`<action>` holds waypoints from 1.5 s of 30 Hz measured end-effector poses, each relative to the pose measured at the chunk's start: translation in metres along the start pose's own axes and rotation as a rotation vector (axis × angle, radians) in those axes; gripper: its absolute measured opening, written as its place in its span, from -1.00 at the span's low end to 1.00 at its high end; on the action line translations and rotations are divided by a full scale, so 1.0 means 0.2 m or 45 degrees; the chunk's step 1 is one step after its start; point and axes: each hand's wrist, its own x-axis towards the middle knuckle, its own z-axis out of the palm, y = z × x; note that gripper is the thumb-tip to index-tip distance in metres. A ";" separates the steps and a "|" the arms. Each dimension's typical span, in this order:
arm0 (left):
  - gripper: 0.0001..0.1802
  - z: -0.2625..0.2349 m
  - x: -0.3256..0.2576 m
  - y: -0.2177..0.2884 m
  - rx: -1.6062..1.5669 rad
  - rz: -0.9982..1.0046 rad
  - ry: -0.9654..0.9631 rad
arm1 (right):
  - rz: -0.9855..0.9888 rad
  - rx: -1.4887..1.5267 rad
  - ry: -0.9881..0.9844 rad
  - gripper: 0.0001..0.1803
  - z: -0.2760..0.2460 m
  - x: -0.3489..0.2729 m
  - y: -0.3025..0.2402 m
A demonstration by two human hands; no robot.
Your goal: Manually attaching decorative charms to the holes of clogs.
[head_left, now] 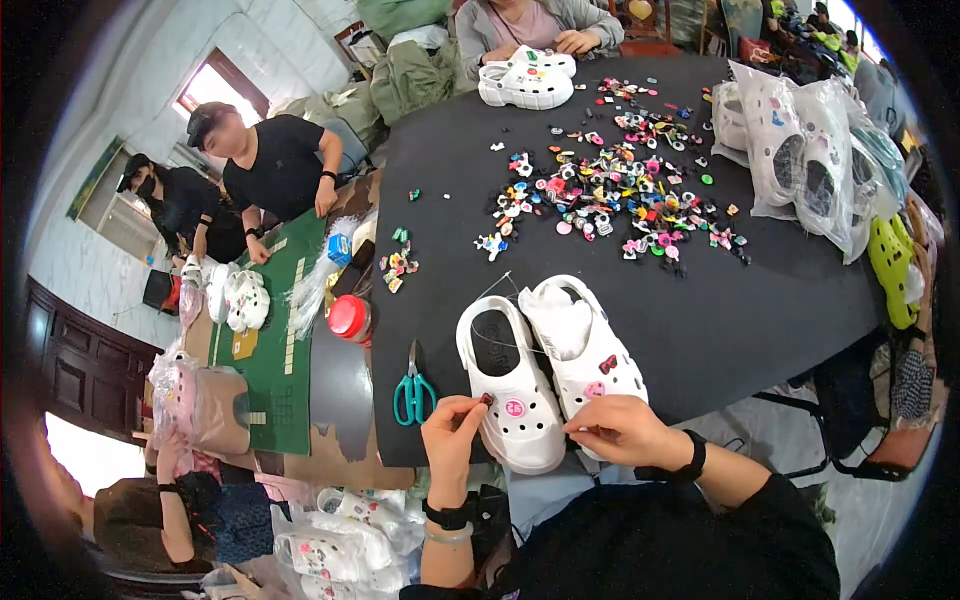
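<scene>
A pair of white clogs lies before me at the near table edge, toes toward me. On the left clog (530,445) sits a round pink charm (515,408). My left hand (453,440) pinches a small dark red shoe charm (487,399) at that clog's outer side. My right hand (628,432) has its fingertips pressed together over the toes, between the two clogs; whatever they may hold is too small to tell. The right clog (570,372) carries a red bow charm (608,364) and a pink charm (594,390). A thin tie loop (507,275) rises at the heels.
Teal-handled scissors (413,398) lie left of the clogs, near a red-lidded jar (350,318). Many loose charms (620,190) spread across the black table (440,240). Bagged clogs (800,150) stand at right. Across the table a person sits behind white clogs (527,80); others work at left.
</scene>
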 end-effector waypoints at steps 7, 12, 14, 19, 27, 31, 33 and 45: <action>-0.84 -0.03 0.06 0.13 0.773 0.588 -0.106 | -0.027 0.051 -0.026 -0.82 0.01 0.01 0.01; -0.85 -0.06 0.11 0.14 0.630 0.343 -0.238 | -0.036 0.056 -0.012 -0.82 0.00 0.00 -0.01; -0.85 -0.07 0.16 0.17 0.660 0.303 -0.334 | -0.024 0.049 -0.017 -0.83 0.00 0.00 -0.01; -0.57 -0.09 0.28 0.23 0.859 0.194 -0.570 | -0.050 0.047 -0.014 -0.83 0.00 -0.01 0.01; -0.57 -0.03 0.48 0.39 1.261 0.844 -1.126 | -0.038 0.047 -0.019 -0.82 -0.01 0.00 -0.02; -0.62 -0.01 0.59 0.38 1.282 0.685 -1.388 | -0.045 0.044 -0.047 -0.82 0.00 0.01 0.00; -0.63 0.01 0.61 0.41 1.347 0.548 -1.620 | -0.067 -0.015 -0.034 -0.82 0.01 0.01 0.00; -0.72 0.10 0.64 0.36 1.358 0.542 -1.773 | -0.020 -0.055 -0.033 -0.87 0.01 0.01 -0.04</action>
